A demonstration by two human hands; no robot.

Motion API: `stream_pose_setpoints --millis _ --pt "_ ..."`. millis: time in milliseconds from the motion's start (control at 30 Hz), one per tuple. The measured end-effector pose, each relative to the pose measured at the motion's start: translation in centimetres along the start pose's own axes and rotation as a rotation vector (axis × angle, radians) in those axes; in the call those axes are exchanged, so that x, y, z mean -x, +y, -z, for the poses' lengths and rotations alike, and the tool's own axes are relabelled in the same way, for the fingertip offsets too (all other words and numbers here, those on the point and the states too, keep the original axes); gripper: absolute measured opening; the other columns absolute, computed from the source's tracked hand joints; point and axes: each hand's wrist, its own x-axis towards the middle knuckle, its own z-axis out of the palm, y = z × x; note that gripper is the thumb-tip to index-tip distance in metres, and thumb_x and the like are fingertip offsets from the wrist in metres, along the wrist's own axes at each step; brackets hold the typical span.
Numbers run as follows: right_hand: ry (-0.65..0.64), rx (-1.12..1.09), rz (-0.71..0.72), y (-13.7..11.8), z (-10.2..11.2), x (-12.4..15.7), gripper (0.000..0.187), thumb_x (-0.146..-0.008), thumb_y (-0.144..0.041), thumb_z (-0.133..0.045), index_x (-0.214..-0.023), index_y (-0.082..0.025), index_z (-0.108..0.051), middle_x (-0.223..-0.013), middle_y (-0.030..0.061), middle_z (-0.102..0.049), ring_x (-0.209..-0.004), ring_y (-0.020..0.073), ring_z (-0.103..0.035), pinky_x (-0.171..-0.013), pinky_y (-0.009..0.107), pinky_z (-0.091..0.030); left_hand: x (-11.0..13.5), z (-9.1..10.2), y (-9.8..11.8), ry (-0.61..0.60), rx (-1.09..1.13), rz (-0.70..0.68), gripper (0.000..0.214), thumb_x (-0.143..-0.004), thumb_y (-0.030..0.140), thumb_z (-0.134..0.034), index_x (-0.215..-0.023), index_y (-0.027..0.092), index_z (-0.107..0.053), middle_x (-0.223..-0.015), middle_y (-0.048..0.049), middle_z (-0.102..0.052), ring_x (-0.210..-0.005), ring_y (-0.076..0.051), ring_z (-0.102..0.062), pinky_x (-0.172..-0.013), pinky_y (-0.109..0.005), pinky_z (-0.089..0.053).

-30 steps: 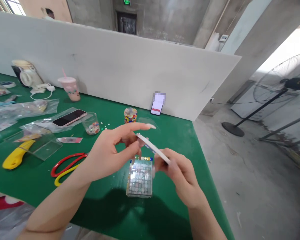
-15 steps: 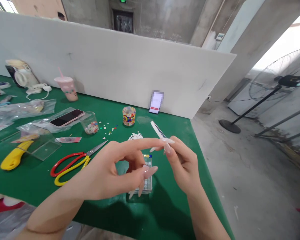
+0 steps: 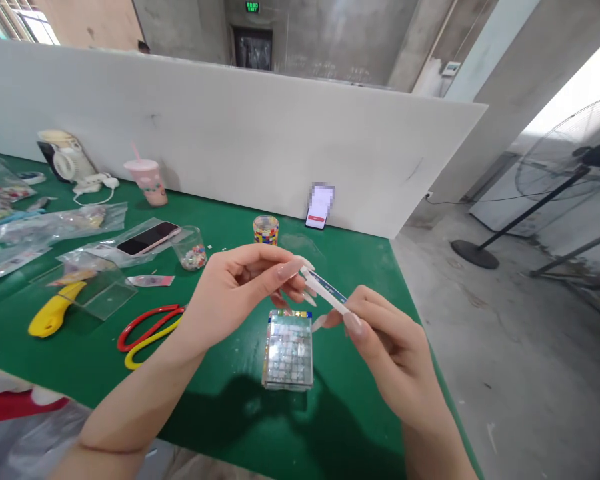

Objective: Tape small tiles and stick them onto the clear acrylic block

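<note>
Above the green table, both hands hold a slim white tube [image 3: 329, 292] with a dark blue printed side. My left hand [image 3: 245, 283] pinches or touches its upper left end between thumb and fingertips. At the lower right end, my right hand [image 3: 387, 340] grips it between thumb and curled fingers. Just below the hands stands a clear box [image 3: 289, 353] covered with shiny square mosaic tiles, with coloured tiles along its far edge. A small round jar [image 3: 266, 231] with colourful mosaic tiles stands behind my left hand.
Left of my hands lie red-and-yellow scissors [image 3: 147, 329], a yellow-handled tool [image 3: 55, 310], a clear plastic panel [image 3: 111, 293] and a cup of loose tiles [image 3: 193, 253]. Farther back are a phone [image 3: 147, 239], a pink tumbler [image 3: 150, 183] and a propped phone [image 3: 320, 205] against the white partition [image 3: 230, 133].
My left hand has gone from reaching across with its index finger to holding the tube's upper end. The tube has tilted and come lower, and the tiled box is now uncovered.
</note>
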Motion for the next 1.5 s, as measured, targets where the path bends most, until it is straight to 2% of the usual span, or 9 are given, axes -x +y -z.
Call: stream_pose_setpoints --millis 200,333,500,567,667,800,933,1300,1500 --pt "-0.045 -0.08 -0.064 0.0 0.0 -0.2 0.025 -0.101 -0.03 -0.049 -0.089 -0.028 -0.071 -0.069 -0.0026 -0.048 -0.061 0.0116 -0.043 -0.053 0.028 -0.031 -0.2 -0.5 -0.3 -0.057 0.076 0.056 0.01 -0.086 0.025 -0.072 -0.078 0.02 -0.075 -0.051 0.0041 -0.068 -0.039 -0.009 -0.06 -0.038 -0.015 -0.052" --pt "-0.044 -0.056 -0.092 0.1 0.0 -0.2 0.027 -0.101 -0.03 -0.049 -0.085 -0.025 -0.07 -0.068 -0.0028 -0.047 -0.06 0.0107 -0.042 -0.052 0.027 -0.031 -0.1 -0.6 -0.4 -0.11 0.112 0.077 0.01 -0.087 0.02 -0.07 -0.08 0.021 -0.076 -0.057 0.0046 -0.071 -0.047 -0.008 -0.066 -0.043 -0.012 -0.055" --pt "-0.055 -0.003 -0.106 0.1 0.1 -0.3 0.028 -0.101 -0.029 -0.048 -0.086 -0.023 -0.07 -0.066 -0.0029 -0.046 -0.058 0.0108 -0.04 -0.051 0.027 -0.029 0.0 -0.6 -0.7 -0.062 0.094 0.024 0.01 -0.088 0.02 -0.069 -0.085 0.022 -0.078 -0.067 0.0025 -0.076 -0.059 -0.009 -0.072 -0.051 -0.01 -0.058" --pt "-0.058 -0.001 -0.116 0.0 0.2 -0.3 0.028 -0.101 -0.029 -0.047 -0.086 -0.023 -0.07 -0.066 -0.0028 -0.047 -0.058 0.011 -0.039 -0.051 0.027 -0.028 0.0 -0.5 -0.6 -0.088 0.057 0.032 0.006 -0.084 0.024 -0.074 -0.086 0.02 -0.078 -0.07 0.0004 -0.078 -0.061 -0.011 -0.073 -0.051 -0.012 -0.058" --pt "-0.069 0.002 -0.12 -0.1 0.4 -0.2 0.028 -0.101 -0.03 -0.046 -0.086 -0.023 -0.069 -0.066 -0.0029 -0.047 -0.058 0.011 -0.039 -0.051 0.027 -0.028 0.2 -0.4 -0.4 -0.115 -0.031 0.033 0.011 -0.075 0.021 -0.081 -0.086 0.021 -0.077 -0.075 0.0003 -0.079 -0.066 -0.013 -0.074 -0.056 -0.013 -0.06" --pt "-0.098 0.02 -0.128 -0.3 0.7 -0.1 0.03 -0.102 -0.031 -0.045 -0.08 -0.021 -0.064 -0.068 -0.0021 -0.049 -0.06 0.0113 -0.04 -0.052 0.027 -0.029 0.5 -0.4 -0.1 -0.132 -0.14 -0.065 0.011 -0.076 0.016 -0.079 -0.085 0.022 -0.077 -0.079 0.0027 -0.079 -0.07 -0.011 -0.074 -0.065 -0.014 -0.061" --pt "-0.137 0.033 -0.165 -0.6 0.9 -0.2 0.032 -0.102 -0.033 -0.044 -0.076 -0.02 -0.06 -0.068 -0.0019 -0.049 -0.061 0.0116 -0.04 -0.054 0.027 -0.03 0.7 -0.5 -0.1 -0.133 -0.21 -0.131 0.01 -0.078 0.016 -0.078 -0.086 0.023 -0.077 -0.079 0.005 -0.079 -0.069 -0.008 -0.073 -0.066 -0.01 -0.06" --pt "-0.171 0.043 -0.195 -1.0 1.4 -0.1 0.036 -0.102 -0.032 -0.044 -0.071 -0.019 -0.055 -0.065 -0.003 -0.044 -0.06 0.011 -0.037 -0.054 0.027 -0.028 0.7 -0.6 -0.3 -0.159 -0.2 -0.151 0.013 -0.081 0.014 -0.077 -0.086 0.025 -0.075 -0.076 0.0098 -0.078 -0.068 -0.004 -0.074 -0.065 -0.002 -0.056" --pt "-0.171 0.077 -0.206 -1.1 1.5 0.1 0.033 -0.102 -0.033 -0.046 -0.078 -0.019 -0.064 -0.065 -0.003 -0.047 -0.059 0.0107 -0.038 -0.053 0.027 -0.028 0.8 -0.5 -0.5 -0.168 -0.242 -0.19 0.01 -0.081 0.016 -0.076 -0.086 0.024 -0.075 -0.078 0.0086 -0.078 -0.067 -0.004 -0.072 -0.065 -0.005 -0.056"
